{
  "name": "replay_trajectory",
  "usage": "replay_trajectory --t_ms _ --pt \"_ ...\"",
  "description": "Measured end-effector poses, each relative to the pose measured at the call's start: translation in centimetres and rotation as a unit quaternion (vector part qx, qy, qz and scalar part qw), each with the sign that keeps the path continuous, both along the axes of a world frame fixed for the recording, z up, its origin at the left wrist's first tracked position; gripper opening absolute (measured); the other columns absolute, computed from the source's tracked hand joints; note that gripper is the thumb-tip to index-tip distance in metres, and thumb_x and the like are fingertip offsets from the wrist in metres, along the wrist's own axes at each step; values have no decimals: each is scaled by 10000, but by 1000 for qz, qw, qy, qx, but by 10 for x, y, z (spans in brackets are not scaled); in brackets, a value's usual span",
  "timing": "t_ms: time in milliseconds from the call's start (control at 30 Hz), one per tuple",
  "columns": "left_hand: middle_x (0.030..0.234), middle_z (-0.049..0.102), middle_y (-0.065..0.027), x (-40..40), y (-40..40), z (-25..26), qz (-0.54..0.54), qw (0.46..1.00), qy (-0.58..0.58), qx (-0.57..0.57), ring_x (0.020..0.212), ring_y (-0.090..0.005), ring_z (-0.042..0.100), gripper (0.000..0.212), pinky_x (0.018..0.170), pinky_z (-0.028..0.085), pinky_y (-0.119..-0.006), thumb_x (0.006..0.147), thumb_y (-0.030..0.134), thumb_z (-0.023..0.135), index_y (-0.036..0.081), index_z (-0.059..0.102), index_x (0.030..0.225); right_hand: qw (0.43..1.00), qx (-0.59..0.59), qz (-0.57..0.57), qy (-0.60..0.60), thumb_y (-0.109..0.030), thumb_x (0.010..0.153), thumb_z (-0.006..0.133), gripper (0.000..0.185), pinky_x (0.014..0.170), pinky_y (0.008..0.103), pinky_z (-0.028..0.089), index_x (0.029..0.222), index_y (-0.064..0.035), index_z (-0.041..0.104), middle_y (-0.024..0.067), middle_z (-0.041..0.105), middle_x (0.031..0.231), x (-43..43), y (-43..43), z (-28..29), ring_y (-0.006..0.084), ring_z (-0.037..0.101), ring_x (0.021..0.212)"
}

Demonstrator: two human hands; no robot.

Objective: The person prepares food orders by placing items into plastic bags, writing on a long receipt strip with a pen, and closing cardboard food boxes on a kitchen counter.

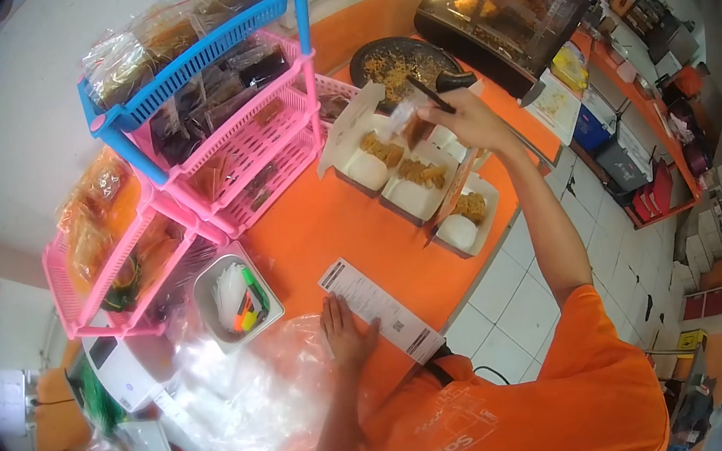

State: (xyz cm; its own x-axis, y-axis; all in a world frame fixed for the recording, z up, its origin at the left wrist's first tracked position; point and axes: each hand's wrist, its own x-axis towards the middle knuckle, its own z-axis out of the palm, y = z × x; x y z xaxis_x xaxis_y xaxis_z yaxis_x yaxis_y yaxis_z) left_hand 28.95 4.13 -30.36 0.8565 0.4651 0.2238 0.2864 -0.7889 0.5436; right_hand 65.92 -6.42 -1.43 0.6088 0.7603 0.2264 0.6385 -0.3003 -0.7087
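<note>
My right hand (467,119) is raised over the open paper meal boxes, holding a small clear plastic packet (413,124) with reddish-brown contents. A slim black stick, perhaps a pen, also shows at its fingers. Below it, the left box (356,186), the middle box (406,211) and the right box (463,250) each contain a white mound, which looks like rice, and crumbed fried pieces. Flat on the orange counter (294,234), my left hand (348,333) rests at the edge of a long printed paper slip (382,311), fingers extended and holding nothing.
A black pan (357,65) of crumbs sits behind the boxes, beside a lit glass food warmer (509,0). Leftward stand a pink and blue basket rack (206,136) with bagged goods, a metal container (276,308) of markers, clear plastic bags (240,399) and a white device (124,373).
</note>
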Motion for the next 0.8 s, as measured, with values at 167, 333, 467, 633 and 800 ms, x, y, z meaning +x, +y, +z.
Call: replay_trajectory --t_ms 167,333,467,633,800 --pt "1475 364 -274 1 1 1 -7 1000 -12 -1 1395 -422 309 890 1117 255 -560 752 432 744 -74 397 1396 997 -53 -6 49 -362 905 657 361 606 351 490 999 -18 714 138 629 683 39 40 -39 212 636 611" --pt "1466 371 -277 1 0 -2 2 1000 -14 -12 1391 -431 311 880 1115 255 -568 746 425 745 -78 407 1384 994 -70 0 -83 -315 892 638 283 724 413 485 994 -66 726 200 674 846 39 64 -43 340 647 791" --pt "1467 366 -279 2 1 -3 1 999 -17 -28 1399 -425 300 881 1114 254 -571 745 424 745 -77 406 1385 993 -89 53 -61 -312 887 643 284 777 408 492 977 -60 738 189 687 875 47 60 -39 346 649 832" --pt "1477 360 -264 2 -1 -2 -4 999 -30 -31 1403 -409 298 882 1129 244 -538 755 396 749 -71 382 1406 995 -58 78 9 -291 870 683 284 727 343 487 962 -26 732 139 703 812 38 26 -6 212 658 776" --pt "1491 341 -258 -1 1 -5 9 999 -14 -30 1411 -406 286 899 1131 238 -541 754 396 750 -71 363 1417 967 -214 92 105 -246 823 733 259 662 332 458 907 -2 720 96 660 724 9 10 8 162 602 703"
